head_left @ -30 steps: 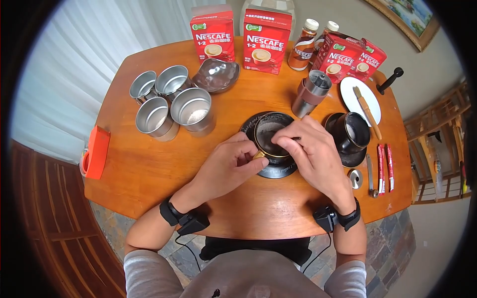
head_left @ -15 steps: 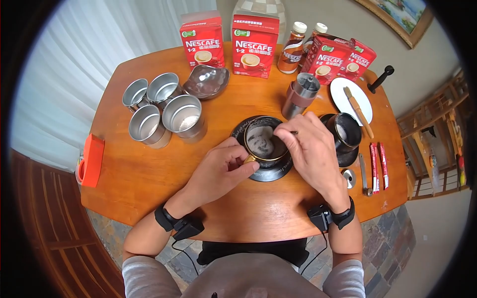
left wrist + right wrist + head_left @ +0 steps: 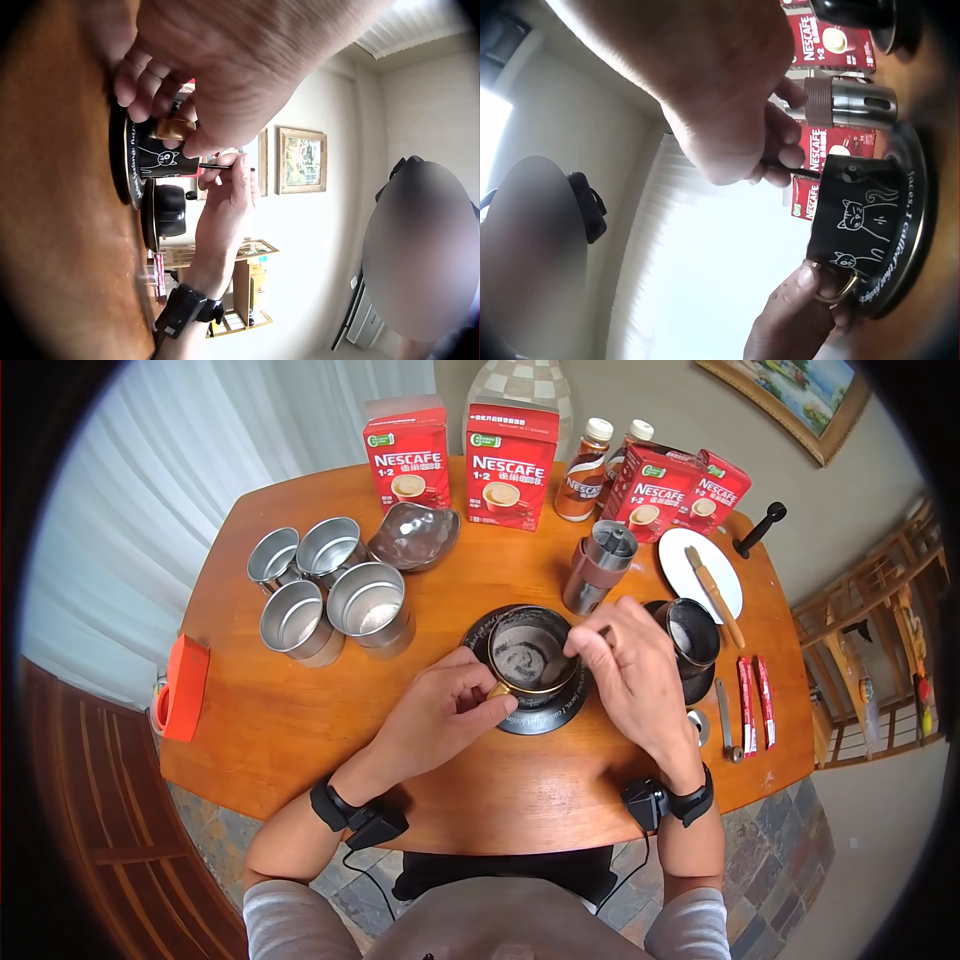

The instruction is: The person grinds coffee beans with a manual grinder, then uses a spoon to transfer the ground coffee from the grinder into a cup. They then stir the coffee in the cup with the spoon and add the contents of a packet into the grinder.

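A black cup [image 3: 847, 217] with white cat drawings and a gold rim stands on a black, lettered saucer [image 3: 545, 721]. My left hand [image 3: 440, 710] grips its gold handle [image 3: 172, 130] from the left. Over the cup's right rim, my right hand [image 3: 635, 675] pinches a thin dark rod [image 3: 804, 173], like a spoon's handle. The rod's lower end is hidden inside the cup. In the head view a greyish swirl shows at the bottom of the cup.
A metal grinder [image 3: 598, 565] stands behind the cup, and another black cup [image 3: 693, 633] is at the right. Several metal canisters [image 3: 370, 608] are grouped at the left. Red coffee boxes [image 3: 512, 465] line the back. Red sachets [image 3: 747, 710] lie at the right edge.
My right hand has shifted from over the cup's middle to its right rim, still pinching the rod. The swirl in the cup shows more plainly. My left hand keeps its grip on the handle.
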Motion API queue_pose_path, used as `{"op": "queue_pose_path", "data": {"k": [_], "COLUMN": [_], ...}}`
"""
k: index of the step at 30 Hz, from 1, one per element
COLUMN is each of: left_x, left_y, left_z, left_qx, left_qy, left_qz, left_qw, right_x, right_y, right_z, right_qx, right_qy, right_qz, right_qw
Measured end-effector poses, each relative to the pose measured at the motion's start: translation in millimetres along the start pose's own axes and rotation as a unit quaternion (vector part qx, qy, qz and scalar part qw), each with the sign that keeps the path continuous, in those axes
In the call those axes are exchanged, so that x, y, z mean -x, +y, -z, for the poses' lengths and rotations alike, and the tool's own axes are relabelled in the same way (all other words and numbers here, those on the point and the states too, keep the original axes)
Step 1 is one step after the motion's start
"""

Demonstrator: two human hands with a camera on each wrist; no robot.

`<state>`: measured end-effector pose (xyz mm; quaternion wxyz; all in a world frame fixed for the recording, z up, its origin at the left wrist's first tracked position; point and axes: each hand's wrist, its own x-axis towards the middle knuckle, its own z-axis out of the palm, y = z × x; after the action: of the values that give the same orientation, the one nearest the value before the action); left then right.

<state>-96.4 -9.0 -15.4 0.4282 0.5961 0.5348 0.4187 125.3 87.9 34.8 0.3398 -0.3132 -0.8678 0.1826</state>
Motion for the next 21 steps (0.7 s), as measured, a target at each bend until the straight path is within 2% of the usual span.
{"op": "queue_pose_path", "data": {"k": [2,3,7,10,11,15,19,21], "left_x": [0.1,-0.1,0.3,0.1,0.0,-0.3,0.6,-0.2], "left_y": [-0.5,-0.7,-2.6,-4.0,-4.2,-5.0,-2.6,-2.1], "left_z": [-0.2,-0.1,0.7,0.1,-0.1,0.0,1.0,0.2], "left_qx": [-0.009,-0.013,-0.023,-0.015,-0.012,-0.007,-0.023,-0.015], "left_qy": [-0.001,-0.001,-0.006,-0.004,-0.002,-0.005,-0.010,-0.004], "left_qz": [0.002,0.001,0.000,-0.002,-0.002,0.004,0.000,-0.001], "left_qw": [1.000,1.000,1.000,1.000,1.000,1.000,1.000,1.000], "right_x": [1.5,1.2,-0.9,-1.1,-0.9,0.9,-0.5,-0.5], "right_y": [3.9,3.6,2.8,-0.8,-1.0,1.3,1.8,-0.7], "right_z": [-4.2,-10.4,-17.3,-1.1,4.3,-10.7,-16.2,-6.7], "right_qx": [-0.068,-0.060,-0.001,0.057,0.016,-0.078,-0.001,0.026], "right_qy": [-0.038,-0.028,0.045,0.033,-0.001,-0.042,0.043,0.037], "right_qz": [0.028,0.059,0.070,-0.013,-0.028,0.060,0.069,0.016], "right_qw": [0.997,0.996,0.997,0.998,0.999,0.994,0.997,0.999]}}
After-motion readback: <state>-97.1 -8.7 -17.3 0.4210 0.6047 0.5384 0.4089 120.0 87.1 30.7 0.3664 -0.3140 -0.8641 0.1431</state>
